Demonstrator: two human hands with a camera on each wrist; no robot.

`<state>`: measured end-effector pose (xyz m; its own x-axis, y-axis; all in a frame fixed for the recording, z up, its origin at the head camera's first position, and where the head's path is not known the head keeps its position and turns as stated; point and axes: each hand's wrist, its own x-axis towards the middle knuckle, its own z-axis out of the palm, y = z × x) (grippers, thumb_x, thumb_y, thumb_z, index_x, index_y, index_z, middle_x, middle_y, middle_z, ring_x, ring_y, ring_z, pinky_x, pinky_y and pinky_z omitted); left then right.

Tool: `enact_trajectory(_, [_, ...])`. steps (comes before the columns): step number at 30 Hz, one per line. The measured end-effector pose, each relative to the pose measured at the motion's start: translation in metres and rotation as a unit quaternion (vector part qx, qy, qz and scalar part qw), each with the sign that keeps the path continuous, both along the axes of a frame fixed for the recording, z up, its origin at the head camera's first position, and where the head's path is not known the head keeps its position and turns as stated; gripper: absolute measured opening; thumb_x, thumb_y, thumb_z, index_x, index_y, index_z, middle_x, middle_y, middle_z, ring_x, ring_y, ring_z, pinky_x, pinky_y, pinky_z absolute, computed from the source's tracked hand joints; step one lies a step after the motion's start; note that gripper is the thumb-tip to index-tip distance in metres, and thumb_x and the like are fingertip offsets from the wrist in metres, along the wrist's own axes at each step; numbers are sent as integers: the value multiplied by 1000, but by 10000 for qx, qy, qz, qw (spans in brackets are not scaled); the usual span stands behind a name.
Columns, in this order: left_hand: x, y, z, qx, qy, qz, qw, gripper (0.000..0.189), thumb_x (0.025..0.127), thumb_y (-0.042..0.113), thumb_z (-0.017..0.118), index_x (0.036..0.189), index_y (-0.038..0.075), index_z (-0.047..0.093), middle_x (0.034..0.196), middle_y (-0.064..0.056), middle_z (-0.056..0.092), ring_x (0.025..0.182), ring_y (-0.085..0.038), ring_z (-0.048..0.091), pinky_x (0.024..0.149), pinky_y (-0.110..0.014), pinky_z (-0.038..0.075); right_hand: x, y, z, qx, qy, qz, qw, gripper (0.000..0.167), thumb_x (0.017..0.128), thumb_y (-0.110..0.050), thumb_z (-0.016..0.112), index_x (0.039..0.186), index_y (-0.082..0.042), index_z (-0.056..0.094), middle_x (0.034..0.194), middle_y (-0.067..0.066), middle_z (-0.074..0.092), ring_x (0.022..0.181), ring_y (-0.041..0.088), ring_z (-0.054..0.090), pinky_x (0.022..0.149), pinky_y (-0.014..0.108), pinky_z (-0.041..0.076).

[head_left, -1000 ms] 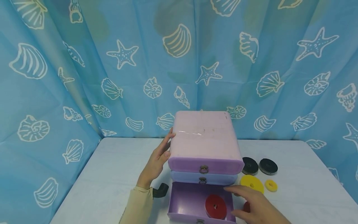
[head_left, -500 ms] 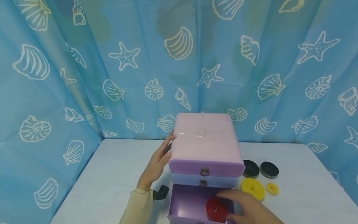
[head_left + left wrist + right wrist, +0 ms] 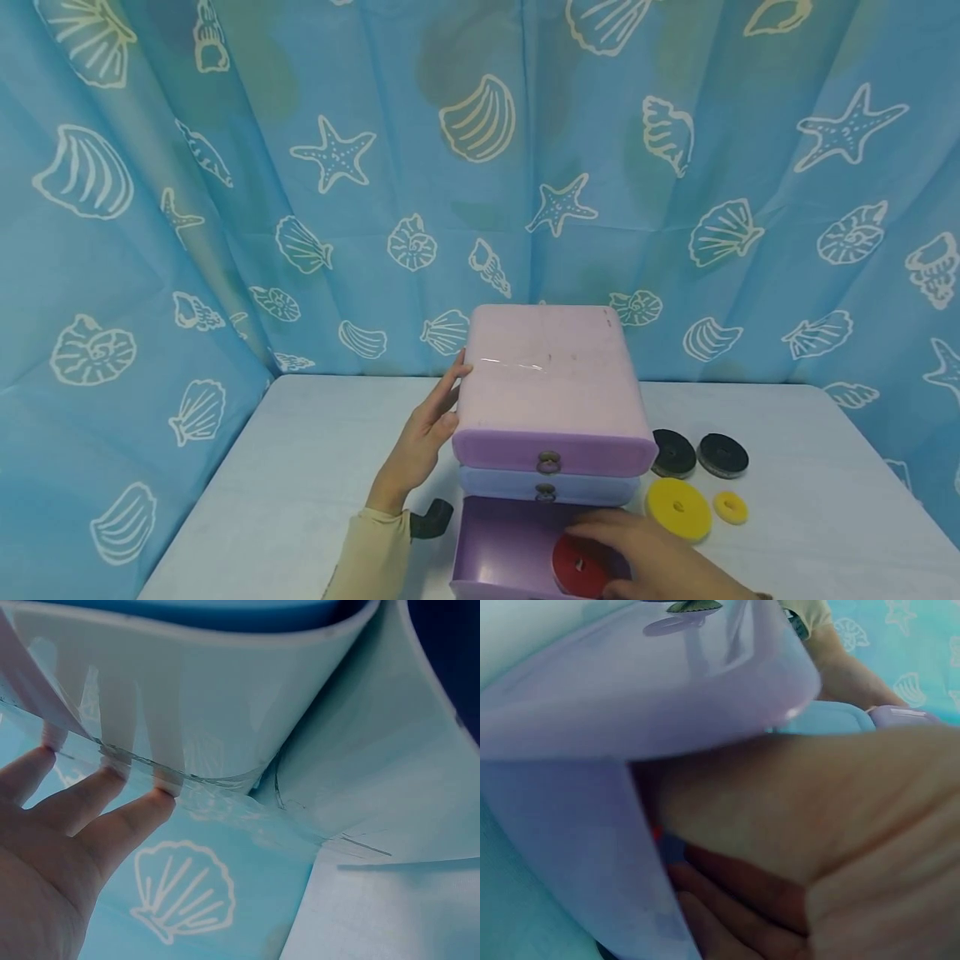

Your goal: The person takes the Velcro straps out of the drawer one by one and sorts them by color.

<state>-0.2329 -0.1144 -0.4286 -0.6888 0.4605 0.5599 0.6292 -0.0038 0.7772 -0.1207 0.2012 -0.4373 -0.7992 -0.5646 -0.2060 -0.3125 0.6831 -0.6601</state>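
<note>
A small drawer cabinet [image 3: 551,375] with a pink top stands mid-table. Its lilac top drawer and blue drawer [image 3: 502,483] are pushed in, while the purple bottom drawer [image 3: 491,542] is pulled out. Inside lies a flat red disc [image 3: 573,567] with a small centre hole. My right hand [image 3: 652,554] reaches in over the right wall, fingers and thumb curled round the disc's right part. In the right wrist view a drawer front hides most fingertips. My left hand [image 3: 420,442] rests on the cabinet's left side; its straight fingers [image 3: 127,821] touch the side wall.
To the right of the cabinet lie two black discs [image 3: 722,455], a large yellow disc [image 3: 678,508] and a small yellow ring [image 3: 731,507]. A black curved piece [image 3: 431,519] is beside my left wrist. A blue shell-print curtain [image 3: 337,275] hangs behind the table [image 3: 337,442].
My right hand has moved left over the drawer wall and onto the red disc, its thumb and fingers a little closer together. My left hand stays on the cabinet.
</note>
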Motion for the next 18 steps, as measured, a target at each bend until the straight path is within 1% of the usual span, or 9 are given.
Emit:
enact_trajectory(4, [0, 0, 1, 10, 7, 18, 10000, 61, 108, 45, 41, 158, 13, 31, 168, -6, 12, 148, -41, 27, 109, -64, 32, -1, -1, -1, 181, 170, 136, 9996, 56, 83, -18, 81, 134, -32, 63, 137, -7, 59, 120, 19, 58, 97, 49, 51])
enact_trajectory(8, [1, 0, 3, 7, 42, 27, 10000, 61, 108, 46, 41, 157, 12, 31, 168, -5, 12, 148, -42, 25, 110, -65, 30, -1, -2, 1, 307, 248, 205, 9990, 58, 83, -20, 82, 135, -34, 61, 138, -9, 58, 121, 17, 57, 97, 49, 51])
enact_trajectory(13, [0, -1, 3, -47, -12, 68, 10000, 60, 108, 46, 40, 158, 14, 31, 168, -4, 12, 147, -44, 26, 110, -64, 32, -1, -6, 4, 414, 241, 160, 9987, 61, 79, -22, 86, 135, -35, 62, 135, -12, 59, 117, 16, 58, 96, 51, 51])
enact_trajectory(18, [1, 0, 2, -36, -18, 67, 10000, 58, 108, 42, 40, 157, 13, 31, 168, -5, 12, 148, -43, 24, 111, -65, 29, -2, -11, -1, 543, 272, 240, 9979, 64, 77, -25, 88, 134, -36, 61, 133, -13, 60, 113, 14, 59, 94, 49, 53])
